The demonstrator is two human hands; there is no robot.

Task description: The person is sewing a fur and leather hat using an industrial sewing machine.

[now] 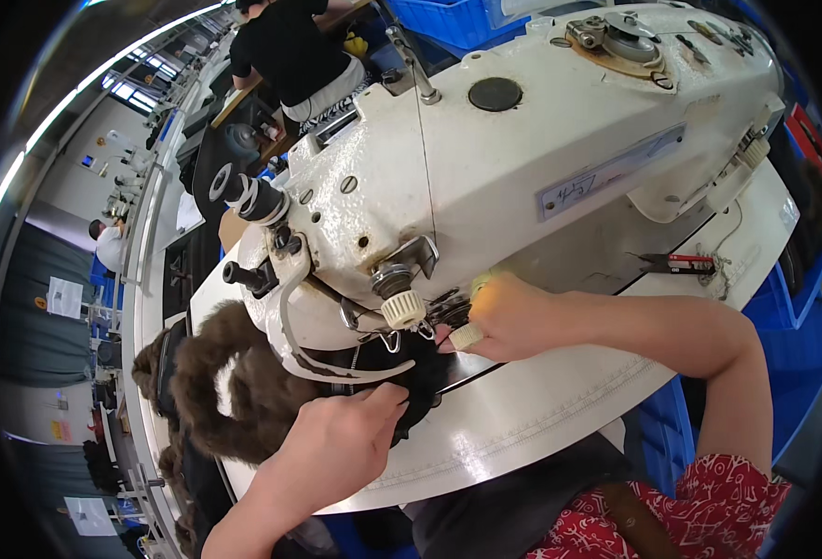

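A white industrial sewing machine fills the middle of the view. Under its head lies dark brown fur joined to black fabric, spilling over the left side of the table. My left hand is closed, its fingertips pinching the black fabric just in front of the curved white guard. My right hand reaches in beside the needle area, by the cream tension knob. Its fingers are bent together at the fabric's right edge, partly hidden by machine parts, so what they hold cannot be made out.
Red-handled thread snips lie on the machine bed near a tangle of thread. Blue bins stand at the right, another blue bin behind. A person in black sits beyond the machine, with a row of workstations at the left.
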